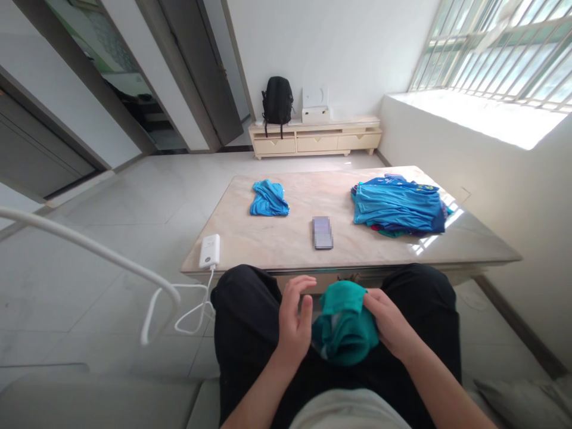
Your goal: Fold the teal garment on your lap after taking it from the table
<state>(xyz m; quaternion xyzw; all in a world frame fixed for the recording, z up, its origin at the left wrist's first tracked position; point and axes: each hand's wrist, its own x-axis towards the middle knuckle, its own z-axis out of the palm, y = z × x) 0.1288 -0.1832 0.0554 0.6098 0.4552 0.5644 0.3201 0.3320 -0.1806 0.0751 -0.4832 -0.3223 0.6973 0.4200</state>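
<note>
A bunched green cloth garment (346, 333) hangs between my knees, its kind unclear in the folds. My right hand (388, 319) grips its upper right edge between thumb and fingers. Just left of the cloth, my left hand (297, 316) is open, thumb and fingers apart, holding nothing. Beyond my knees, a crumpled blue garment (269, 198) lies on the left half of the marble-look table (304, 250). On the right half rests a pile of blue garments (397, 204), with darker, green and red edges showing underneath.
A phone (322, 232) lies near the table's front edge. At the left front corner sits a white power bank (210, 251) with a white cable (89, 238) looping across the left side. A black backpack (277, 100) and a white box (315, 113) stand on a low cabinet (317, 143).
</note>
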